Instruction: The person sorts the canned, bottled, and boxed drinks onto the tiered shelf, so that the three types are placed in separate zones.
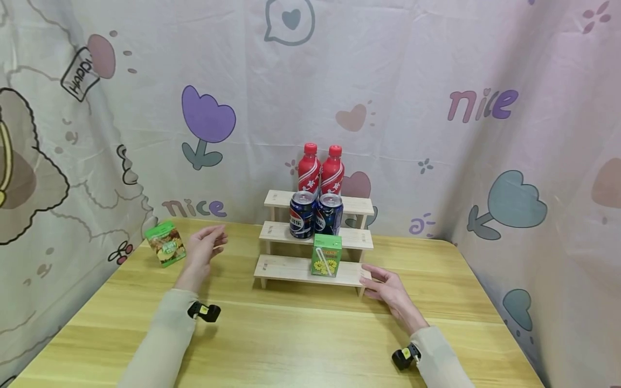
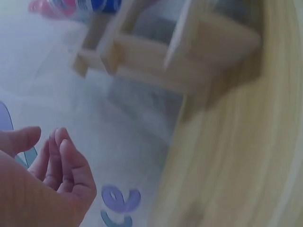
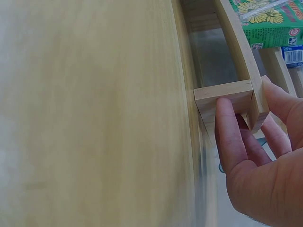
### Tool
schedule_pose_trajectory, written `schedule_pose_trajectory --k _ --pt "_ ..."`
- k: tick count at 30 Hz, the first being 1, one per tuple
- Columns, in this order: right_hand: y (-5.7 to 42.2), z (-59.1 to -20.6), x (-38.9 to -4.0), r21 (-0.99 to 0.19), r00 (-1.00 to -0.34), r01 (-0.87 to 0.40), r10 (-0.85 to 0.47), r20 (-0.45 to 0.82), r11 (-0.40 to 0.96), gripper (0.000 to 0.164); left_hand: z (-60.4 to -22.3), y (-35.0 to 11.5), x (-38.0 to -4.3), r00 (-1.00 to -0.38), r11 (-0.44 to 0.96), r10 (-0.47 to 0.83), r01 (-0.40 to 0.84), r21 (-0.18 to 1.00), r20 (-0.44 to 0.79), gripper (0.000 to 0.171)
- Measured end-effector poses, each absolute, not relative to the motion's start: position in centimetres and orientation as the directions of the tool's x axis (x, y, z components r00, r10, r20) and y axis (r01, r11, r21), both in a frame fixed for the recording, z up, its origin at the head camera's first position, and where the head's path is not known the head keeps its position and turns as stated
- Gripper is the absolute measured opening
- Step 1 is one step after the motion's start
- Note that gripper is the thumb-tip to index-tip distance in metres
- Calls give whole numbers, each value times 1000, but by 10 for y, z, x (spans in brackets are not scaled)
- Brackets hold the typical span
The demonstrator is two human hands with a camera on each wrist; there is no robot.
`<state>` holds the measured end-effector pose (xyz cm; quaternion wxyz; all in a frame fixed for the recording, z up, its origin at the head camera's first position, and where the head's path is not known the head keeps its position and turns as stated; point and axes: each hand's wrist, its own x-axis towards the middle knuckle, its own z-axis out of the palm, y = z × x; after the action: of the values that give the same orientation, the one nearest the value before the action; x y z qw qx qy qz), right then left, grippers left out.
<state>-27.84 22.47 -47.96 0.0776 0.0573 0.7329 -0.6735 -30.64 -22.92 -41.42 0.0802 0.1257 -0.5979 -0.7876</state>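
Note:
A three-step wooden display stand (image 1: 291,269) stands on the table. My right hand (image 1: 388,291) grips the right end of its lowest step. In the right wrist view the thumb of the right hand (image 3: 265,165) lies over the step, with fingers against the leg (image 3: 225,92) below. A green drink carton (image 1: 320,261) with yellow flowers and a straw stands on that step. My left hand (image 1: 204,249) is held left of the stand, its fingers loosely bent round nothing. Just left of it is another green carton (image 1: 165,244) with a brown picture, tilted.
Two dark blue soda cans (image 1: 302,218) stand on the middle step. Two bottles with red caps and labels (image 1: 309,168) occupy the top one. A printed curtain (image 1: 388,54) hangs behind and beside the wooden table (image 1: 291,345).

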Motion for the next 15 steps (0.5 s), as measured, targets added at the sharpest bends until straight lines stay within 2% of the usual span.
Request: schedule_pose_trajectory --k 9,15 --pt "225 -479 -279 -978 -981 190 -23 -193 83 57 -427 -256 -310 -831 -301 -540 40 953 -136 3" --pt "225 -478 -278 -978 -981 191 -20 -193 81 57 -436 -270 -311 -631 -248 -768 142 958 -105 9"
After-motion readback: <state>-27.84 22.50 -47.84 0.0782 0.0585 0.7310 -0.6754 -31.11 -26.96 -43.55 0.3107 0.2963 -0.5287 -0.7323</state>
